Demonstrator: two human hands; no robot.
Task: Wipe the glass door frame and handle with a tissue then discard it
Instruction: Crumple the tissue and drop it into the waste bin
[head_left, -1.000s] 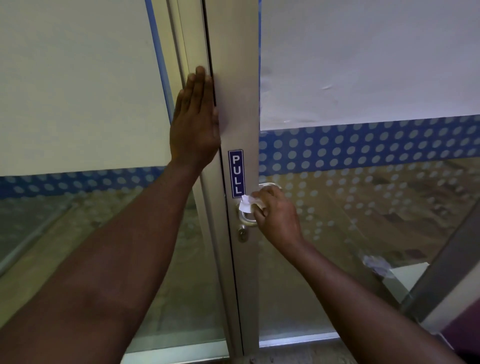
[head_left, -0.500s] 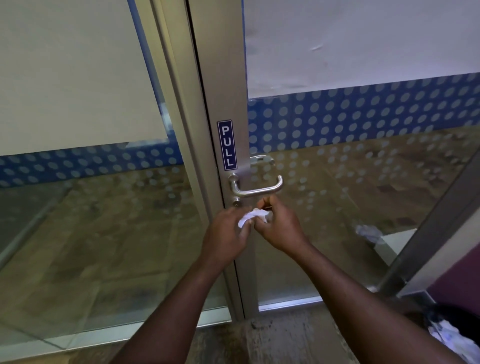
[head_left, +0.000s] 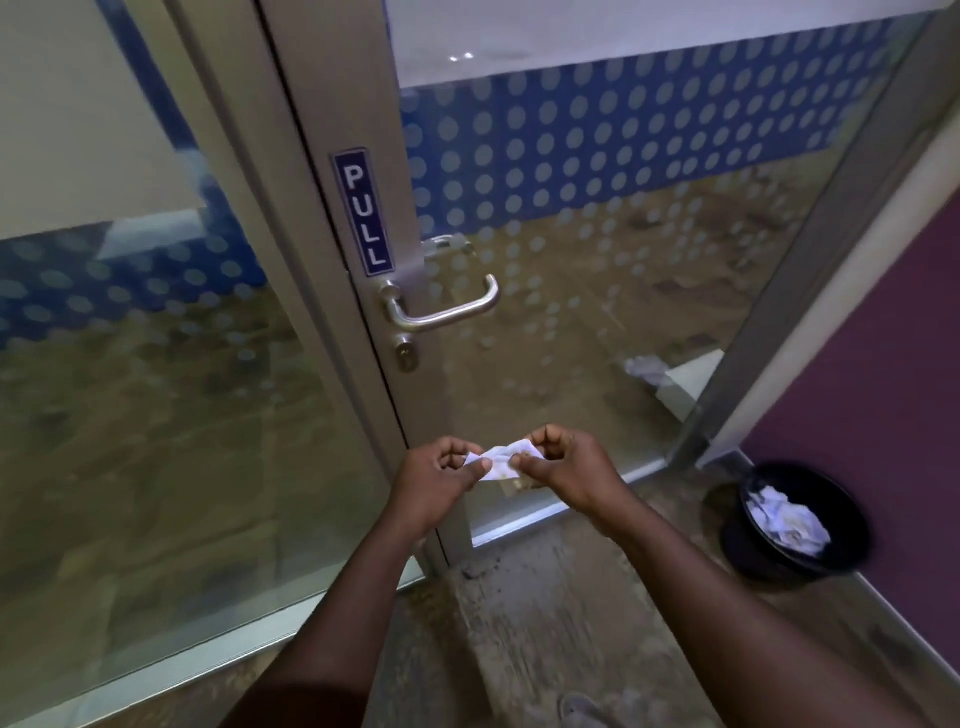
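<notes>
Both hands are pinched shut on the same small white tissue (head_left: 501, 460) — the left hand (head_left: 441, 478) has its thumb and forefinger closed on the left end, the right hand (head_left: 569, 467) grips the right end the same way, so the crumpled strip is stretched between them. Each grip is narrow, fingertips pressed on paper, the other fingers curled in. The tissue sits in mid-air, low in front of the door, well below the handle (head_left: 441, 306) and touching neither it nor the frame.

Just behind the hands rises the grey metal door frame (head_left: 332, 130), its upright running from the top down to the floor. On it is a blue sign (head_left: 362, 212) reading PULL, and right under the sign the steel lever handle juts out to the right, with a round keyhole (head_left: 406, 354) beneath it. The glass on both sides carries a blue band of pale dots (head_left: 571, 145).

Off to the right, on the floor against a purple wall (head_left: 872, 389), stands a black bin (head_left: 795, 530) — crumpled white paper (head_left: 787, 519) lies inside it. It is well apart from the hands.
</notes>
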